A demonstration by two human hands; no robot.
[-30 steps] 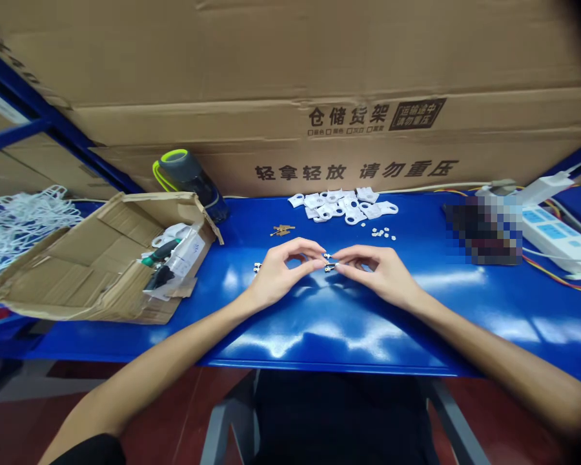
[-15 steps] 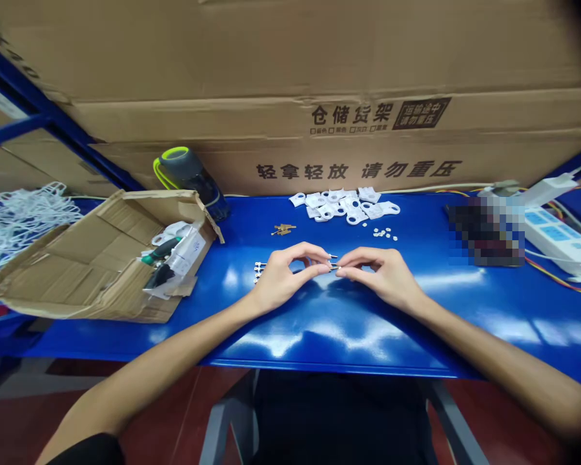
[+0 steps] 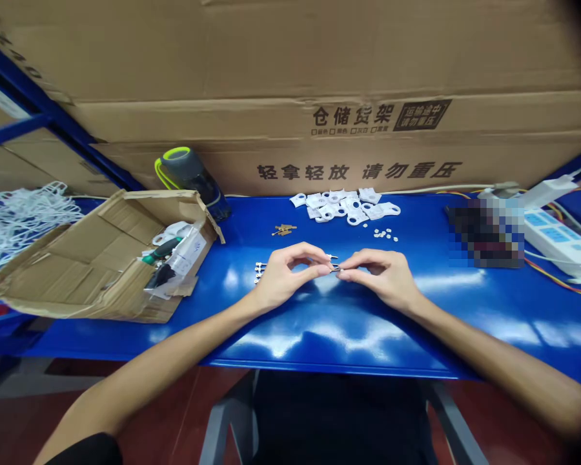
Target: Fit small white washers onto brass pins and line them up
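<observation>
My left hand [image 3: 290, 274] and my right hand [image 3: 380, 274] meet fingertip to fingertip over the blue table. Between them is a small thin metal pin [image 3: 335, 267], pinched from both sides; its exact kind is too small to make out. Another dark-tipped pin [image 3: 332, 258] with a white part on it lies just above these fingertips. Beside my left wrist several pins with white ends [image 3: 259, 268] lie in a column, partly hidden by the hand. Farther back is a little pile of brass-coloured pins [image 3: 285, 229]. Small white pieces [image 3: 385, 235] are scattered behind my right hand.
White plastic plates with holes [image 3: 348, 206] are heaped at the back. An open cardboard box [image 3: 91, 258] with a green-handled tool stands left, before a dark bottle [image 3: 196, 181]. White cords [image 3: 26, 216] lie far left. A power strip [image 3: 556, 236] and wires lie right.
My right fingertips have shifted very slightly along the pin, and a little more of the pin beyond my left fingers shows. Everything else stays in place.
</observation>
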